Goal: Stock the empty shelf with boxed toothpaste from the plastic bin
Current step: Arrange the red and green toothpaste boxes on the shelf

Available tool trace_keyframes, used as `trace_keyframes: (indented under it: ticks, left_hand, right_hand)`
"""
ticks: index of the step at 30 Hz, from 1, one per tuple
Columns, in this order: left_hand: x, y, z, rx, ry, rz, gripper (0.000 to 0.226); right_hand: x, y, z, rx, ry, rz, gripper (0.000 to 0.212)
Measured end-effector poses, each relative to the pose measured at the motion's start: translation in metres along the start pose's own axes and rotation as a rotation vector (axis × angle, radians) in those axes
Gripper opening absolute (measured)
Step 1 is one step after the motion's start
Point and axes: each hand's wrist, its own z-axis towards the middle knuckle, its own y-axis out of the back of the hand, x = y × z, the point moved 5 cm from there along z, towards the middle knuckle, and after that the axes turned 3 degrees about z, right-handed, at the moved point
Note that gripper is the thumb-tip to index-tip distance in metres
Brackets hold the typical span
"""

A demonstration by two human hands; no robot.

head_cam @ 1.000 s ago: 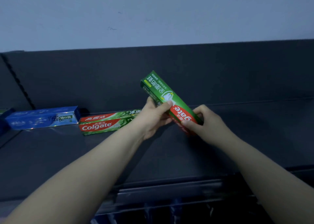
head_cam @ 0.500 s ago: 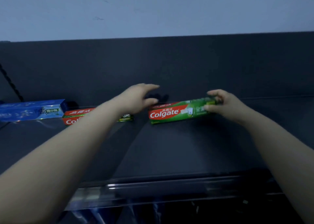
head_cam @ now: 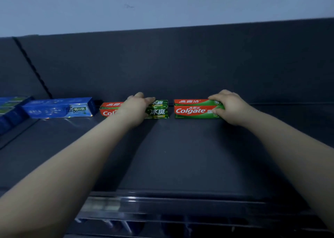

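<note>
Pressing down with left hand (head_cam: pixel 134 106), fingers flat on one green Colgate box (head_cam: pixel 157 109) at 12 o'clock on the shelf (head_cam: pixel 180 156). Gripping with right hand (head_cam: pixel 226 106) the right end of a second box (head_cam: pixel 193 109), at 1 o'clock (probably light, stiff cardboard, dentable). Better holding along the long sides.

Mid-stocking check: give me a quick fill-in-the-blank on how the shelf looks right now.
The right hand grips the ____ end of the right Colgate box.
The left hand rests on the ____ Colgate box.
Left of both lies a ____ box.
All stand along the shelf's ____ edge.

Missing: right; left; blue; back
</note>
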Motion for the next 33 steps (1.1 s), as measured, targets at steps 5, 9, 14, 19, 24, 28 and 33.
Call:
trace_keyframes:
  ticks: [5,9,14,19,24,28,33]
  left_hand:
    - [0.006,-0.007,-0.001,-0.113,-0.037,0.014,0.065]
    - [0.016,-0.003,-0.015,-0.144,-0.008,0.112,0.073]
    - [0.001,0.031,-0.045,-0.124,-0.104,0.043,0.075]
    - [-0.041,0.035,-0.088,-0.077,-0.364,-0.036,0.081]
    - [-0.074,0.027,-0.145,-0.098,-0.647,-0.095,0.079]
    - [-0.11,0.021,-0.197,-0.115,-0.884,-0.233,0.082]
    - [-0.159,0.01,-0.269,-0.173,-1.144,-0.485,0.072]
  right_hand:
    - [0.005,-0.008,0.007,-0.12,0.034,-0.076,0.046]
    - [0.021,-0.004,-0.006,-0.204,0.08,-0.19,0.055]
    - [0.065,0.01,-0.041,-0.221,0.085,-0.088,0.064]
    - [0.098,-0.005,-0.102,-0.231,-0.061,-0.076,0.064]
    - [0.122,-0.021,-0.183,-0.361,-0.267,-0.123,0.058]
    - [0.134,-0.018,-0.275,-0.544,-0.452,-0.163,0.057]
    - [0.156,-0.014,-0.413,-0.601,-0.737,-0.26,0.06]
